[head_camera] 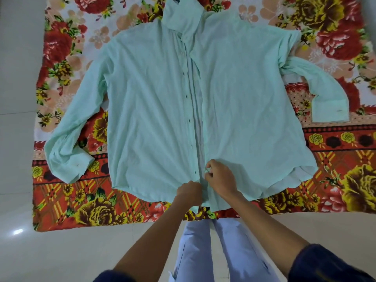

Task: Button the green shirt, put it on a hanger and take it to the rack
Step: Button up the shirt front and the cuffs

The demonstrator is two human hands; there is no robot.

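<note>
**Buttoning barely begun at the hem**

The green shirt (154, 98) lies spread face-up on a floral blanket (61, 200) that fills most of the frame, collar at the top centre and hem at the bottom centre. Its front is open: a narrow gap runs down the middle, with the row of dark buttonholes (189, 121) visible along the left panel's edge. No button looks fastened, so I judge the task to be at its very start, working on the lowest button. All the buttons above it remain to be done, and the hanger and rack steps are untouched; neither hanger nor rack is in view.

At the bottom centre of the frame, the left hand (189, 193) is curled into a fist on the hem edge of the left panel, apparently gripping the cloth, though the fingertips are hidden. Just to its right and slightly higher, the right hand (220, 177) pinches the edge of the right panel between thumb and bent fingers; whether a button sits in that pinch is too small to tell.
</note>
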